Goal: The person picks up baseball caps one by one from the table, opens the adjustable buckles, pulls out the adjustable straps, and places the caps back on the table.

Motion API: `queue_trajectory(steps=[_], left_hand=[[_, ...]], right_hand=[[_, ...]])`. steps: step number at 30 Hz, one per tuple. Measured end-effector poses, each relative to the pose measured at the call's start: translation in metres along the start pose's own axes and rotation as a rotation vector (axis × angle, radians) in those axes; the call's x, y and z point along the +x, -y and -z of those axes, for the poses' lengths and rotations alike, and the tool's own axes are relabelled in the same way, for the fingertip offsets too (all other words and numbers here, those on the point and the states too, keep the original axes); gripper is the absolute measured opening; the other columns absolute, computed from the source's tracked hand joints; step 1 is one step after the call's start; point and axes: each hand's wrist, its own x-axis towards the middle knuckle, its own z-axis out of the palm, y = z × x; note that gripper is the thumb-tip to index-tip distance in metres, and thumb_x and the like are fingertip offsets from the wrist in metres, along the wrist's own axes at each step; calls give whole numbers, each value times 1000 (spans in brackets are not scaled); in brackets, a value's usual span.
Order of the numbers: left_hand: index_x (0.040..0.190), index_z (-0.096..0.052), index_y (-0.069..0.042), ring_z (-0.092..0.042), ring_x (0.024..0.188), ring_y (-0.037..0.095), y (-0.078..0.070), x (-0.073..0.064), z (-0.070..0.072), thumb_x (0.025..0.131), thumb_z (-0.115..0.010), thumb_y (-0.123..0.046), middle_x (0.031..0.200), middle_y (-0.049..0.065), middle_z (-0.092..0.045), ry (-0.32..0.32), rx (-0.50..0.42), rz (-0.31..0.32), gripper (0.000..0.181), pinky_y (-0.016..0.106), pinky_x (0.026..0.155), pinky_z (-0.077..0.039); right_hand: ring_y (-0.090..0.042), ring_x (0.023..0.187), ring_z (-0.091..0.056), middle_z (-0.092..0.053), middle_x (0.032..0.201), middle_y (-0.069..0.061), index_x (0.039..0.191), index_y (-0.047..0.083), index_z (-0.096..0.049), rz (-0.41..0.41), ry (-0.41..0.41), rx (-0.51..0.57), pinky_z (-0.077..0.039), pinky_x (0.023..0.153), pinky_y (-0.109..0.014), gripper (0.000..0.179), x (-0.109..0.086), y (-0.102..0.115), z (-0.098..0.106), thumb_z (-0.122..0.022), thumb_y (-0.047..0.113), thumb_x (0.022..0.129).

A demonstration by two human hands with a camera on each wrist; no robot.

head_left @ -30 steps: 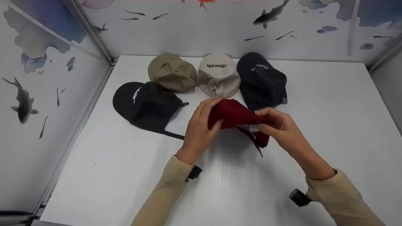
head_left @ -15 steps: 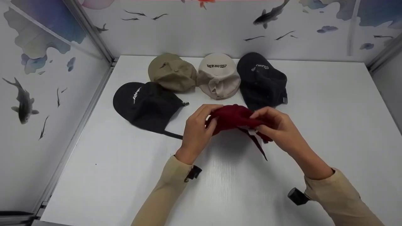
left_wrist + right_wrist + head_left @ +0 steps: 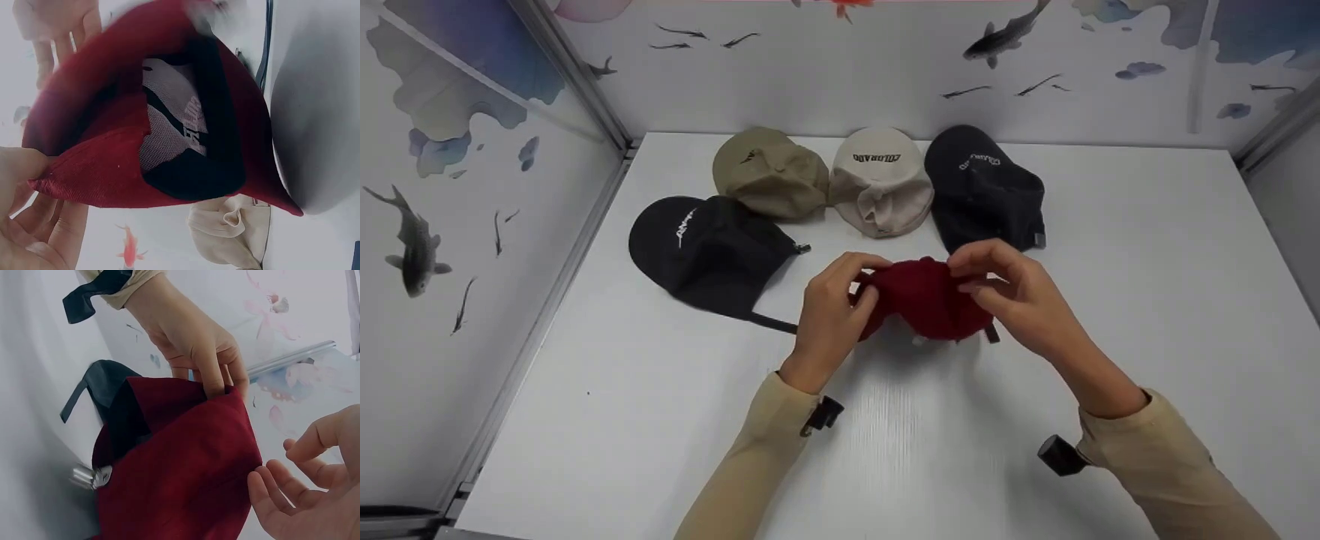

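Black cap (image 3: 705, 255) lies at left; beside it your left hand (image 3: 826, 311) pinches the red cap (image 3: 936, 296) by its edge above the table (image 3: 900, 457). Your right hand (image 3: 1026, 300), fingers loosely bent near the crown, grips nothing. Step judged: shaping; your next move likely calls for a right-hand hold.

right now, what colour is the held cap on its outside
The held cap is deep red outside, clearest in the right wrist view.

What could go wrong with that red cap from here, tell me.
The red cap could slip or swing: the left hand pinches its edge, while the right hand appears not to grip it. The strap of the nearer black cap seems to run beneath the left hand, so might get dragged.
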Motion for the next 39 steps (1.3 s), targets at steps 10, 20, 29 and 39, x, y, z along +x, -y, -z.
queue_trajectory(steps=[10, 20, 29, 39], left_hand=[[111, -70, -13, -65, 94, 10, 2, -2, 1, 90, -59, 4, 108, 0, -71, 12, 5, -18, 29, 23, 74, -54], [107, -72, -14, -66, 99, 9, 2, -1, 3, 87, -62, 5, 103, -1, -72, -5, 4, -50, 29, 27, 88, -54], [116, -69, -15, -65, 99, 9, 0, 1, 13, 90, -65, -7, 112, -2, -69, 73, -44, -27, 26, 25, 77, -57], [116, -68, -16, -65, 101, 7, 7, -1, 16, 96, -66, -29, 112, -3, -68, 159, -76, 23, 24, 21, 79, -57]], right_hand=[[-21, 101, -56, -70, 118, -9, 119, 7, -71, 72, 34, -469, -52, 83, -31, 24, 23, -2, -5, -64, 7, 96], [-18, 89, -59, -73, 107, -10, 114, 5, -74, -16, 219, -397, -50, 76, -22, 20, 29, -3, -4, -63, 9, 97], [-7, 88, -60, -71, 103, -12, 108, 1, -71, -44, 211, -297, -50, 77, -16, 15, 26, 8, 6, -64, 9, 96], [0, 83, -59, -71, 97, -3, 104, 4, -73, 83, 67, -360, -48, 72, -11, 13, 12, 23, 28, -71, 3, 91]])
